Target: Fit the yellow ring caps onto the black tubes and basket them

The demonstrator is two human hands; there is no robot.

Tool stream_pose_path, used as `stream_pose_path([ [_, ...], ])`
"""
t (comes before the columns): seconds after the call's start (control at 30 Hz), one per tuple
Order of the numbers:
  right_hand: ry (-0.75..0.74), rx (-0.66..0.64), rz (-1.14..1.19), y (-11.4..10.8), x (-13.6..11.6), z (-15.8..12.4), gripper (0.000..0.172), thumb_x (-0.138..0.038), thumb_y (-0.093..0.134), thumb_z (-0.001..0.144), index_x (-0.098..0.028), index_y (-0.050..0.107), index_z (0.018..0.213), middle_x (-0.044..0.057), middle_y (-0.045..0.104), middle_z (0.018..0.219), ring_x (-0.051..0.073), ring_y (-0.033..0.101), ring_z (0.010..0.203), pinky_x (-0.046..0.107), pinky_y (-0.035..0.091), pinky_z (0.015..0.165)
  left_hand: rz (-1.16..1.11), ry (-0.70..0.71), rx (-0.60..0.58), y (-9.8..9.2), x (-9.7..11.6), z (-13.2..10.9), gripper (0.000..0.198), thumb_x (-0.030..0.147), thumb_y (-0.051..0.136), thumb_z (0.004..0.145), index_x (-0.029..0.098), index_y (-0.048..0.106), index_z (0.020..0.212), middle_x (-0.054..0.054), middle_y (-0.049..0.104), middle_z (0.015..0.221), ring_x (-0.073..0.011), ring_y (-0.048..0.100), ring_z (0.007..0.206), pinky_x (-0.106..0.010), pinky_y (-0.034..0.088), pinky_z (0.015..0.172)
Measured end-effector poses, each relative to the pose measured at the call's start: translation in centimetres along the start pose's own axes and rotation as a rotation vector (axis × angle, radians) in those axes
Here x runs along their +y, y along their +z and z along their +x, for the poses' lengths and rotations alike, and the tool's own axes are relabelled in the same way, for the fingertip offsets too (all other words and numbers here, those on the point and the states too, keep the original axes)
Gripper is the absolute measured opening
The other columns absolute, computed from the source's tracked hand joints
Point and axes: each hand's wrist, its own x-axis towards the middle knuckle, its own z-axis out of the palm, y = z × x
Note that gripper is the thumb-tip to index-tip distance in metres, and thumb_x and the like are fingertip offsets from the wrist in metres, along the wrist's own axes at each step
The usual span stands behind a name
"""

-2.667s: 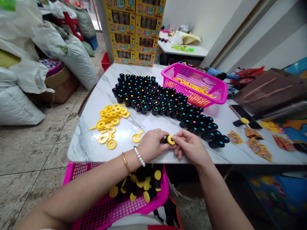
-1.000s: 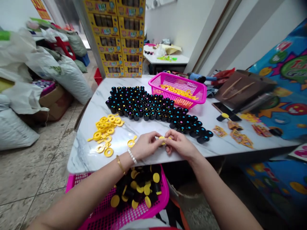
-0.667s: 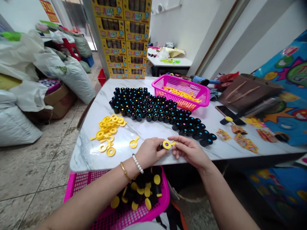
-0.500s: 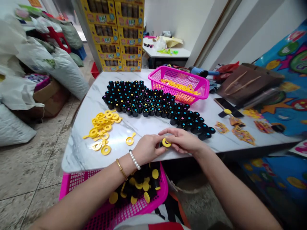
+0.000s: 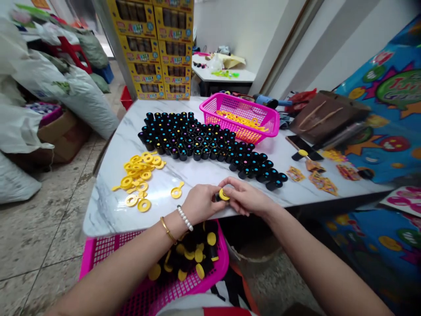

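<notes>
My left hand (image 5: 199,202) grips a small black tube at the near edge of the marble table (image 5: 108,206). My right hand (image 5: 247,196) presses a yellow ring cap (image 5: 224,194) onto the end of that tube; the tube is mostly hidden by my fingers. To the left lies a single yellow ring (image 5: 176,191), and further left a pile of yellow rings (image 5: 140,174). Rows of upright black tubes (image 5: 200,141) fill the table's middle.
A pink basket (image 5: 239,116) with yellow rings stands at the back of the table. Another pink basket (image 5: 101,250) with capped black tubes rests on my lap. Printed stickers (image 5: 315,177), a phone and a brown bag lie to the right. Sacks and stacked yellow boxes stand behind.
My right hand turned the yellow ring cap from facing me to lying over the tube's end and closed over it. Both hands stayed at the table's near edge.
</notes>
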Motion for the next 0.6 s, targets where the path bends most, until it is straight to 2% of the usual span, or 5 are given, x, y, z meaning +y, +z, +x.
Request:
stream_pose_path([
  [0.13, 0.022, -0.029, -0.076, -0.4, -0.7, 0.5, 0.031, -0.048, 0.053, 0.085, -0.021, 0.048, 0.101, -0.011, 0.049, 0.04, 0.007, 0.04, 0.028, 0.012, 0.029, 0.026, 0.016, -0.024, -0.028, 0.1, -0.2, 0.1, 0.022, 0.036, 0.06, 0.078, 0.019, 0.072, 0.085, 0.0, 0.064, 0.064, -0.0121, 0.052, 0.057, -0.022, 0.03, 0.054],
  [0.33, -0.08, 0.184, -0.147, 1.6, -0.2, -1.0, 0.03, -0.042, 0.047, 0.088, -0.021, 0.051, 0.109, -0.01, 0.049, 0.042, 0.01, 0.046, 0.033, 0.017, 0.036, 0.033, 0.178, -0.099, 0.024, 0.4, 1.2, -0.7, 0.025, 0.037, 0.054, 0.084, 0.018, 0.068, 0.092, -0.005, 0.068, 0.079, -0.0196, 0.062, 0.073, -0.026, 0.04, 0.064],
  [0.4, -0.221, 0.379, -0.187, 3.1, 1.1, -2.2, 0.028, -0.034, 0.059, 0.08, -0.021, 0.057, 0.105, -0.009, 0.049, 0.051, 0.009, 0.046, 0.042, 0.017, 0.037, 0.04, 0.238, -0.129, 0.021, 0.7, 1.9, -1.9, 0.024, 0.031, 0.051, 0.084, 0.015, 0.065, 0.096, -0.008, 0.067, 0.085, -0.0214, 0.063, 0.078, -0.028, 0.043, 0.067],
  [0.47, -0.301, 0.471, -0.234, 5.1, 3.0, -3.6, 0.029, -0.027, 0.066, 0.074, -0.022, 0.06, 0.102, -0.009, 0.049, 0.054, 0.009, 0.045, 0.048, 0.018, 0.035, 0.046, 0.241, -0.09, -0.082, 1.1, 2.3, -3.9, 0.023, 0.022, 0.051, 0.081, 0.017, 0.063, 0.1, -0.007, 0.066, 0.088, -0.0204, 0.063, 0.079, -0.028, 0.045, 0.069],
  [0.6, -0.285, 0.347, -0.201, 9.6, 6.6, -5.7, 0.027, -0.024, 0.065, 0.072, -0.023, 0.06, 0.098, -0.009, 0.05, 0.053, 0.009, 0.042, 0.046, 0.019, 0.032, 0.045, 0.359, -0.085, -0.332, 1.9, 1.7, -8.7, 0.026, 0.02, 0.051, 0.079, 0.02, 0.065, 0.101, -0.008, 0.066, 0.092, -0.0231, 0.065, 0.079, -0.031, 0.049, 0.07],
])
